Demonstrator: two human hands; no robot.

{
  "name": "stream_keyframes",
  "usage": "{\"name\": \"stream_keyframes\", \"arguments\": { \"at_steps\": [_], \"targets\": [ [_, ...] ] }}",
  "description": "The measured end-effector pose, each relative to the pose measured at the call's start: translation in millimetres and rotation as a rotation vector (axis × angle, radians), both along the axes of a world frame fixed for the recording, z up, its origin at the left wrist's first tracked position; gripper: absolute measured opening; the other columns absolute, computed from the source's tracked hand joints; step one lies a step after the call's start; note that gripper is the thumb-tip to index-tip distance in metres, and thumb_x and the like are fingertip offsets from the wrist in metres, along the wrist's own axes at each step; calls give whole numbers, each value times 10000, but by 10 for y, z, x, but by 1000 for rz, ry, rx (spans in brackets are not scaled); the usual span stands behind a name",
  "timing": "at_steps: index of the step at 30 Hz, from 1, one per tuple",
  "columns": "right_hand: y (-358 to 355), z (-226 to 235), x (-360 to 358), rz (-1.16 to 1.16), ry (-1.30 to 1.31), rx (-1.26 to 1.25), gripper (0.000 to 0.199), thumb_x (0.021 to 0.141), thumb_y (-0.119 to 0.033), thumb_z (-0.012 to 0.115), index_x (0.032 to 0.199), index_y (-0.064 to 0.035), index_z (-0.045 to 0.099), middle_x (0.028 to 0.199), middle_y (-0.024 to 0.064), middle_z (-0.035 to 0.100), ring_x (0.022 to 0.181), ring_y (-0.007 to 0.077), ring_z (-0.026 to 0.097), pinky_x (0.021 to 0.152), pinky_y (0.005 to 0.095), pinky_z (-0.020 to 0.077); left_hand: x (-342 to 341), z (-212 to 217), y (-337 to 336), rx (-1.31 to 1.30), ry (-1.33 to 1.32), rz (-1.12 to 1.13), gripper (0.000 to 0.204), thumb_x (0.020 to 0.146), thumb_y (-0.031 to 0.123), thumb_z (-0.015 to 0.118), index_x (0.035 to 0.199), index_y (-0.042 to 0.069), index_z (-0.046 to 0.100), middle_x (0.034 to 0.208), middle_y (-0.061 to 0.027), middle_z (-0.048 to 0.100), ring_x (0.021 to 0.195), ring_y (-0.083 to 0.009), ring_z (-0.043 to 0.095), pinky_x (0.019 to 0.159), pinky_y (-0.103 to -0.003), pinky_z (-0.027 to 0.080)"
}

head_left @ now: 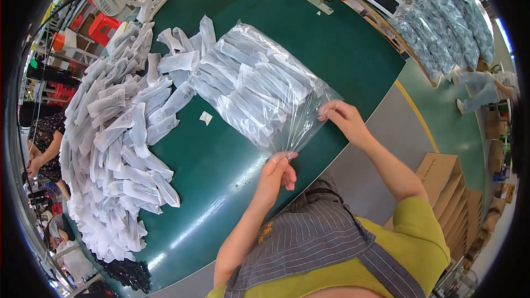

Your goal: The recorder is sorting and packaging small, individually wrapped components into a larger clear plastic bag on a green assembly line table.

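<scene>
A large clear plastic bag lies on the green table, packed with several rows of small white wrapped packets. Its mouth end faces me, and the film there is drawn into creases. My left hand is closed on the gathered film at the near corner of the mouth. At the opposite corner, my right hand pinches the edge of the film between thumb and fingers. A big heap of the same white packets spreads to the left of the bag, and some of them touch its far left side.
The green table carries a small white scrap and black items at its near left end. Cardboard boxes stand on the floor at right. Filled clear bags sit far right, near a walking person. Co-workers sit at left.
</scene>
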State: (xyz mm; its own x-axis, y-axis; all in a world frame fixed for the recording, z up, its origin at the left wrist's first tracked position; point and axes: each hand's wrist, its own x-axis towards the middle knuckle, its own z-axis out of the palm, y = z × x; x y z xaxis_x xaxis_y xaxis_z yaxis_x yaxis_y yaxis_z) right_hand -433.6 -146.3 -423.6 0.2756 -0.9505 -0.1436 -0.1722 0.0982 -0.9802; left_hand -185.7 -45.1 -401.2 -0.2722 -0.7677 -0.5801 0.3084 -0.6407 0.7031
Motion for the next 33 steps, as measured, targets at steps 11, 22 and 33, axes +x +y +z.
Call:
{"name": "stream_keyframes", "arguments": {
  "at_steps": [11, 22, 33],
  "targets": [
    [156, 3, 354, -201, 519, -359, 398, 895, -3, 561, 1291, 16, 523, 1377, 215, 472, 1256, 387, 491, 1017, 385, 439, 103, 0, -21, -33, -14, -64, 275, 1033, 154, 414, 1185, -10, 575, 610, -22, 492, 471, -118, 460, 457, -238, 395],
    [-27, -17, 345, -146, 576, -659, 336, 887, -41, 541, 1209, 54, 536, 1277, 235, 548, 1166, 338, 564, 951, 413, 475, 67, -24, 35, -93, -82, -79, 271, 1022, 137, 398, 1174, -15, 562, 608, -17, 503, 485, -120, 508, 469, -241, 427],
    [118, -52, 1106, -92, -472, 619, 388, 1011, -386, 526, 1135, -23, 580, 904, 55, 644, 728, 120, 620, 662, 281, 534, 156, -34, 29, -127, -21, -102, 249, 1030, 128, 391, 1165, 18, 568, 602, -21, 492, 505, -135, 534, 503, -242, 445]
  ]
}}
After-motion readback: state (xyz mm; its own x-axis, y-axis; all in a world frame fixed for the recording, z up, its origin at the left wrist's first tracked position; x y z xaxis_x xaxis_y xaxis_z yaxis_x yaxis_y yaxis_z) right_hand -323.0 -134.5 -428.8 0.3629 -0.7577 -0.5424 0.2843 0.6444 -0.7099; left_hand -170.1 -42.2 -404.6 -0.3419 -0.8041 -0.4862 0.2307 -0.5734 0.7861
